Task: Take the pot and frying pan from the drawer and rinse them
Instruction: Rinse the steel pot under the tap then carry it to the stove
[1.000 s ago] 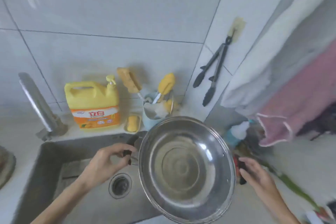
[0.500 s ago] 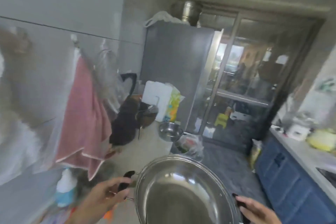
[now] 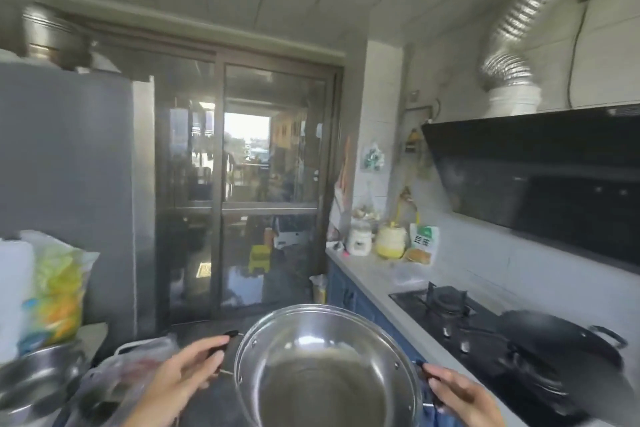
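Observation:
I hold a shiny steel pot (image 3: 325, 371) in front of me at the bottom middle of the head view, its open mouth tilted toward me and empty. My left hand (image 3: 183, 378) grips its black left handle. My right hand (image 3: 457, 395) grips the black right handle. A black wok-like frying pan (image 3: 554, 340) sits on the gas stove (image 3: 460, 326) at the right, apart from the pot.
A grey fridge (image 3: 69, 191) stands at the left, with a steel bowl (image 3: 38, 385) and plastic bags (image 3: 114, 381) below it. Glass sliding doors (image 3: 249, 184) close off the far end. The right counter (image 3: 370, 274) carries jars and packets under a black range hood (image 3: 540, 177).
I have turned from the sink toward the right, so the view swung past the hanging towels and fridge to the stove side. Both hands kept hold of the pot throughout.

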Tool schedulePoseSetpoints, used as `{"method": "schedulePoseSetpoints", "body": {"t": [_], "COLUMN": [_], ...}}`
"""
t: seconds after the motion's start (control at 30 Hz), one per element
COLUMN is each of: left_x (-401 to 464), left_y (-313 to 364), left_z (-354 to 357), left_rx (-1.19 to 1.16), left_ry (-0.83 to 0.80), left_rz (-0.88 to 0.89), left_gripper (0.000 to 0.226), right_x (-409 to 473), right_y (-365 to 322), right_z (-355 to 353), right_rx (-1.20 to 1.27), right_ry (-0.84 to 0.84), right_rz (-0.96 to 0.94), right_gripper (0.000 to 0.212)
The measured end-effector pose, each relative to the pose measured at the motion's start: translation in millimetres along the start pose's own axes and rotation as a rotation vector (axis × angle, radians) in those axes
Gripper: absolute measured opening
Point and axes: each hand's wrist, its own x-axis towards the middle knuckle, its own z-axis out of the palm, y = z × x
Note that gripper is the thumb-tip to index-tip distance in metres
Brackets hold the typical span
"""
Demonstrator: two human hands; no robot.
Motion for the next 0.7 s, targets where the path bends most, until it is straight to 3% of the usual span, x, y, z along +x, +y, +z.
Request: {"method": "schedulePoseSetpoints", "body": {"t": [0.1,0.2,0.3,0.4,0.47,0.53,0.57,0.63,0.7], "left_x": [69.1,138.7,212.3,290.1,349.7,410.1,438.7,498.1,552.2], "left_y": [-8.4,-25.6,-55.1,-81.5,-93.9,-104.5,-108.8,-117.3,-123.1], "left_z": [48.2,80.4,107.7,129.6,138.2,146.9,152.0,167.2,187.1], "left_rx": [0.003,0.005,-0.007,-0.023,-0.031,-0.028,-0.010,0.005,-0.004], "left_ry": [-0.054,-0.057,-0.060,-0.118,-0.169,-0.235,-0.268,-0.317,-0.349], "left_rz": [-0.030,-0.046,-0.047,0.002,0.016,0.032,0.050,0.055,0.042], "left_gripper": [0.023,0.028,0.025,0.020,0.019,0.019,0.021,0.024,0.026], "right_x": [49.4,112.9,177.0,243.1,287.7,336.4,359.4,406.7,447.6], "right_y": [1.5,23.6,47.6,75.8,89.8,102.8,107.7,110.1,112.8], "right_z": [-0.8,-7.2,-3.6,-1.0,2.7,2.0,3.1,6.8,8.1], "right_rx": [-0.159,-0.079,-0.080,-0.070,-0.065,-0.080,-0.085,-0.108,-0.168], "right_ry": [0.023,0.060,0.106,0.112,0.107,0.118,0.132,0.158,0.175], "right_rz": [0.024,0.087,0.064,0.115,0.133,0.150,0.144,0.141,0.128], "right_gripper": [0.016,0.035,0.018,0.020,0.035,0.067,0.067,0.034,0.023]}}
